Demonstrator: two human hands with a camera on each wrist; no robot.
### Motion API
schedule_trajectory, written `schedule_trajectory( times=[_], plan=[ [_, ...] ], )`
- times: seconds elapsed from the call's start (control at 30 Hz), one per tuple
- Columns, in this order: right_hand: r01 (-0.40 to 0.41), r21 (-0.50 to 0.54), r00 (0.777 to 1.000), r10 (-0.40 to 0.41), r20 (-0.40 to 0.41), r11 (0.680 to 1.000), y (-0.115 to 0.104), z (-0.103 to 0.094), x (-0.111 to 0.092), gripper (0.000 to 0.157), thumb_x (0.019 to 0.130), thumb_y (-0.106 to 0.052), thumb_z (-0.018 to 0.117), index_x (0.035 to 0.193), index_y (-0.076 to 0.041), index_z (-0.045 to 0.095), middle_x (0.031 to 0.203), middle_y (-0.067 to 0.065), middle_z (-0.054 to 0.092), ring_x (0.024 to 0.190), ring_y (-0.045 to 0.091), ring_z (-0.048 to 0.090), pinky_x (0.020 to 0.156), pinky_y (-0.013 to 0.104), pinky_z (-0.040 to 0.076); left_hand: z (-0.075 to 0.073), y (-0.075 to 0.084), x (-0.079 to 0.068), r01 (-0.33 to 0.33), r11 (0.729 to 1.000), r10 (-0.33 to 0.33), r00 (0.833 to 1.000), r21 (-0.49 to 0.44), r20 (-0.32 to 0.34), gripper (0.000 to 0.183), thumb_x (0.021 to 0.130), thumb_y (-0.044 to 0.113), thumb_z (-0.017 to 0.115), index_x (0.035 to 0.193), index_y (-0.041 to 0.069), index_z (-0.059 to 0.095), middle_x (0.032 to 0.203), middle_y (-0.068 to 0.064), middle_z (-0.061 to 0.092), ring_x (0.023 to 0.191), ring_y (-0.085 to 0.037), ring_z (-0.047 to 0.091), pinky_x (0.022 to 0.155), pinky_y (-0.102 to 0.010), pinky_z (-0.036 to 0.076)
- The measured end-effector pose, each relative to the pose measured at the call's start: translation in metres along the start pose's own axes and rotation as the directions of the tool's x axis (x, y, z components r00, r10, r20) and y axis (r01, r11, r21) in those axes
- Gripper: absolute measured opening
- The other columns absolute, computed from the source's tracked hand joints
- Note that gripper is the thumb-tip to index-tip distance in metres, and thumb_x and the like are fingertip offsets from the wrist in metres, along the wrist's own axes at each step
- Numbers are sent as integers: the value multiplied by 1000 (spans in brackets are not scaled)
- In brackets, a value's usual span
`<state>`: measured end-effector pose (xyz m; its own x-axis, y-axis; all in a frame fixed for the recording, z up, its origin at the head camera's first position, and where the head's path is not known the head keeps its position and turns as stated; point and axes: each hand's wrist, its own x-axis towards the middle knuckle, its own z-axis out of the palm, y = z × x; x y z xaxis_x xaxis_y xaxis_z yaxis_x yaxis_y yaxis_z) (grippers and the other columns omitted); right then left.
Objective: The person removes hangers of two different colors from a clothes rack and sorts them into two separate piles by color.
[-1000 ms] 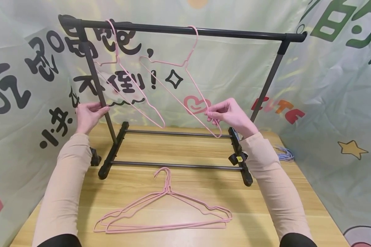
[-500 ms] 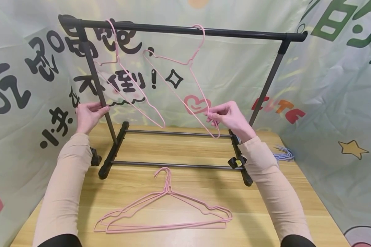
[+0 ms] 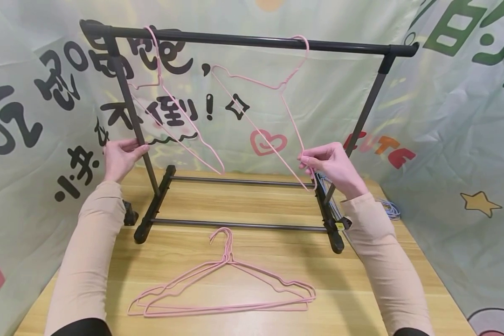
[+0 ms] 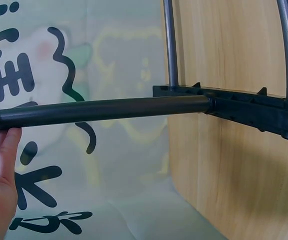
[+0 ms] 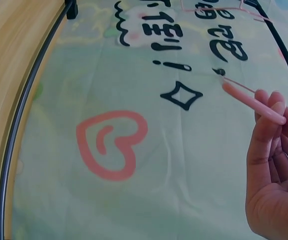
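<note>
A black clothes rack (image 3: 243, 41) stands on the wooden table. My left hand (image 3: 123, 156) holds the rack's left upright (image 3: 131, 112) between thumb and fingers; the left wrist view shows this black tube (image 4: 114, 108) running down to the foot. With my right hand (image 3: 333, 165) I pinch the lower near corner of a pink clothes hanger (image 3: 291, 114), whose hook hangs over the top bar right of its middle. That hanger's wire (image 5: 253, 104) passes between my thumb and fingertips in the right wrist view. Another pink hanger (image 3: 184, 116) hangs near the bar's left end.
Several pink hangers (image 3: 226, 280) lie overlapped on the wooden table (image 3: 252, 326) in front of the rack. Blue hangers (image 3: 389, 210) lie at the right, partly behind my sleeve. A printed cloth (image 3: 457, 140) surrounds the table's back and sides.
My right hand has moved right, sliding the pink hanger along the bar from near its middle towards the right end. My left hand stays on the upright.
</note>
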<state>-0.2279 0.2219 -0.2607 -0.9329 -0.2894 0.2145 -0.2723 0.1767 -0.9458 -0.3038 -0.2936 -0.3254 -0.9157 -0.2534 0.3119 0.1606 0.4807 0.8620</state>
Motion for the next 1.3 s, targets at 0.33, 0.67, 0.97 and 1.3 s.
schedule_trajectory(
  times=[0.33,0.67,0.97,1.3],
  plan=[
    [12,-31,999,-13,-42,999,3,-37,-26,14,95,-6,68,95,-12,80,78,-1,77,61,10,65,60,24,56,0,2,-1,-2,1000,2,1000,15,-5,51,88,28,79,126,-3,66,106,0,71,68,23,57,66,-3,49],
    [30,58,999,-28,-43,998,7,-78,-53,14,96,0,64,102,0,77,82,2,78,64,12,65,62,22,55,0,3,-1,-11,1000,11,1000,6,-10,49,88,26,79,125,-4,67,105,1,72,68,23,58,66,-4,49],
    [76,179,997,-76,-5,981,21,-92,-63,21,97,9,56,103,3,75,83,5,79,65,11,67,62,21,56,0,4,-1,-14,1000,14,1000,-4,-10,48,88,24,79,126,-4,66,105,0,72,68,22,59,67,-4,50],
    [18,124,999,-21,24,992,44,-88,-75,23,98,6,57,99,-3,77,81,1,77,65,9,68,58,22,55,1,1,1,7,999,-7,1000,34,-5,49,88,26,79,127,-2,67,116,-15,66,67,23,57,66,-4,49]
  ],
)
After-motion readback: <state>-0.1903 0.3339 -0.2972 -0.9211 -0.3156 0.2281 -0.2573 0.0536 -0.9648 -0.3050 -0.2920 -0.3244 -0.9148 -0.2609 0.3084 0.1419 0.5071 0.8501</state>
